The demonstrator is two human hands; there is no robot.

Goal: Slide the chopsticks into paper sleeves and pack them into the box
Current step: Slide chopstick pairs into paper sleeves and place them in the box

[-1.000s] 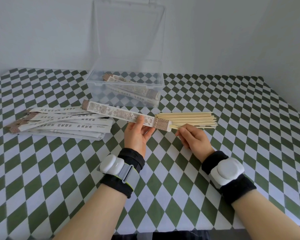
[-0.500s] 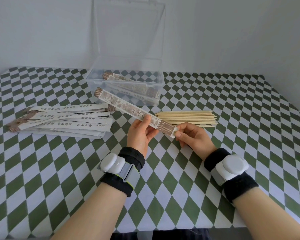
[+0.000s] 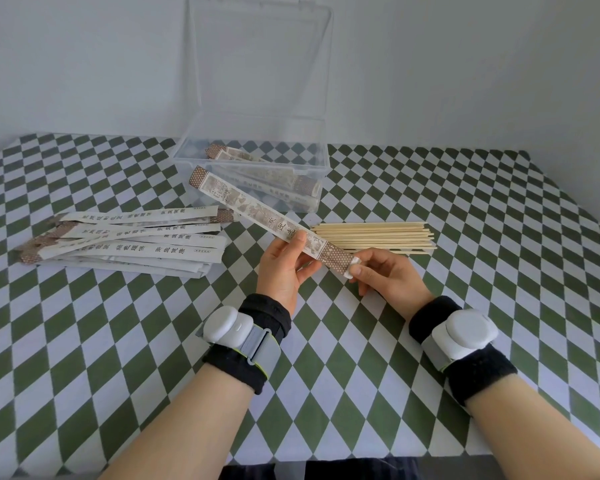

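Head view: my left hand [image 3: 284, 268] grips the sleeve [image 3: 257, 211] near its middle, and my right hand [image 3: 388, 278] pinches its near end. Its long axis points forward-left to the box [image 3: 326, 157], just ahead.

The table [image 3: 465, 209] in front of me, covered edge to edge in a green-and-white diamond-check cloth, carries three things. A loose stack of flat paper sleeves [image 3: 129, 242] lies to my left, and a bundle of bare wooden chopsticks [image 3: 374, 237] lies right of centre. A clear plastic box [image 3: 267, 169] sits near the far edge between them, its lid [image 3: 260, 64] standing open.
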